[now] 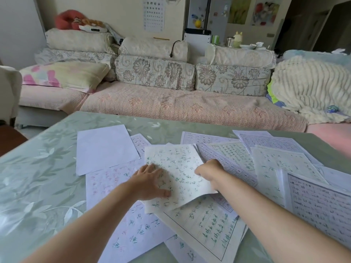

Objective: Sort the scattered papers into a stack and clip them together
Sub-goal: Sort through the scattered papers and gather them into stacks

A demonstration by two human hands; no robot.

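Several sheets of paper lie scattered and overlapping across the table, most with green or red handwriting or printed grids. A blank white sheet (105, 148) lies at the far left of the spread. On top in the middle lies a sheet with green writing (176, 168). My left hand (150, 182) presses flat on its left part, fingers spread. My right hand (209, 170) grips that sheet's right edge with curled fingers. A lined sheet with green writing (205, 224) lies under it, nearer to me. No clip is in view.
The table (38, 177) has a pale green cover with a leaf pattern. Beyond its far edge stands a sofa (171, 103) with floral cushions, a pink pillow (62, 74) and a fluffy white blanket (311, 88).
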